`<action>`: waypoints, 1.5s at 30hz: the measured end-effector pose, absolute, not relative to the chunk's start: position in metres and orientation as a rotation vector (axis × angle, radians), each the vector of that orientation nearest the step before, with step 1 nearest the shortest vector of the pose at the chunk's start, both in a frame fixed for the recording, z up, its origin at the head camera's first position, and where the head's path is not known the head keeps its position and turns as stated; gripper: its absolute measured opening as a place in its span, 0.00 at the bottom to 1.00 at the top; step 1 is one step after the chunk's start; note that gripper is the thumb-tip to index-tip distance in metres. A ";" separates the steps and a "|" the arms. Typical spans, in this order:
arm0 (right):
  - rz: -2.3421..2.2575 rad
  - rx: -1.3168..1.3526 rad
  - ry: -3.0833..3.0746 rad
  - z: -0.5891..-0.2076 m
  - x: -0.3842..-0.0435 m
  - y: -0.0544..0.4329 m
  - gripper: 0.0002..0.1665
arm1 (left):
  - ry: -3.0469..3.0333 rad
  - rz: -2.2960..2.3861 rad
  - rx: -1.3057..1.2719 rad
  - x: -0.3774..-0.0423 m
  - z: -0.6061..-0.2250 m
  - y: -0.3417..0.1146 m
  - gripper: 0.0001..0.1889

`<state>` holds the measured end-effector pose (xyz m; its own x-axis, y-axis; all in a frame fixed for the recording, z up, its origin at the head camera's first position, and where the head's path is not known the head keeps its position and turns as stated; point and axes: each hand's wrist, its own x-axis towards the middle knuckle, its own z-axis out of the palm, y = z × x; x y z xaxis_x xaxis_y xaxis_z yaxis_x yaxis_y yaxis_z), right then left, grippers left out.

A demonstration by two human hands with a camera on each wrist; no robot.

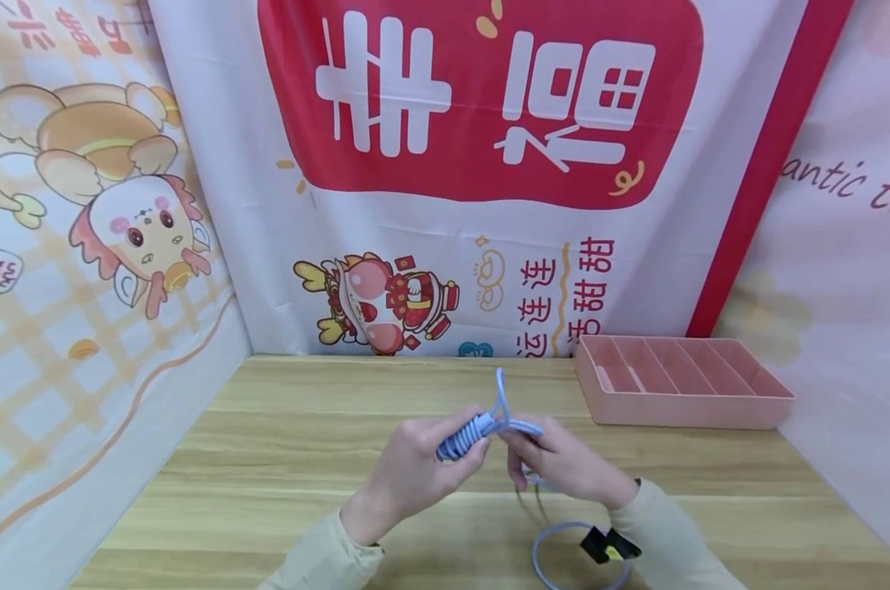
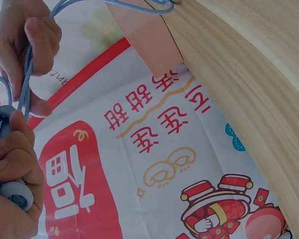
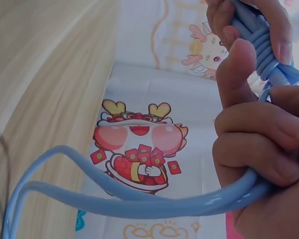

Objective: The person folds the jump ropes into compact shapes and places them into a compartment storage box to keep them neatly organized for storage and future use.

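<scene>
In the head view my left hand (image 1: 415,467) grips a bundle of light blue cord (image 1: 461,440), wound tightly round itself in several turns. A small loop of cord (image 1: 500,385) sticks up from the bundle's right end. Close by on the right, my right hand (image 1: 570,467) holds the doubled strands with curled fingers. In the right wrist view those strands (image 3: 154,205) run out of the fist and bend downward. More cord (image 1: 537,553) hangs in a wide loop below the right hand, with a black piece (image 1: 609,544) near the sleeve.
On the wooden table (image 1: 283,451), a pink divided box (image 1: 688,410) stands at the back right. Printed cloths hang behind the table (image 1: 231,180) and along both sides. Both hands are above the table's middle.
</scene>
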<state>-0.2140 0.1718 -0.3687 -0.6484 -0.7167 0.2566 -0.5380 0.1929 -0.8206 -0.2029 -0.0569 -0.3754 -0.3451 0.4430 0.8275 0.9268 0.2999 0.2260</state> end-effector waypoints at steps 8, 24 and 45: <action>-1.332 -1.305 2.442 -0.376 -0.217 0.166 0.11 | -1.985 -1.072 -1.114 -0.202 -0.377 -0.059 0.12; -1.154 -1.316 2.835 -0.380 -0.213 0.156 0.09 | -2.002 -1.071 -1.049 -0.205 -0.374 -0.062 0.11; -0.792 -1.200 3.204 -0.385 -0.209 0.156 0.25 | -2.094 -1.166 -0.965 -0.199 -0.373 -0.060 0.10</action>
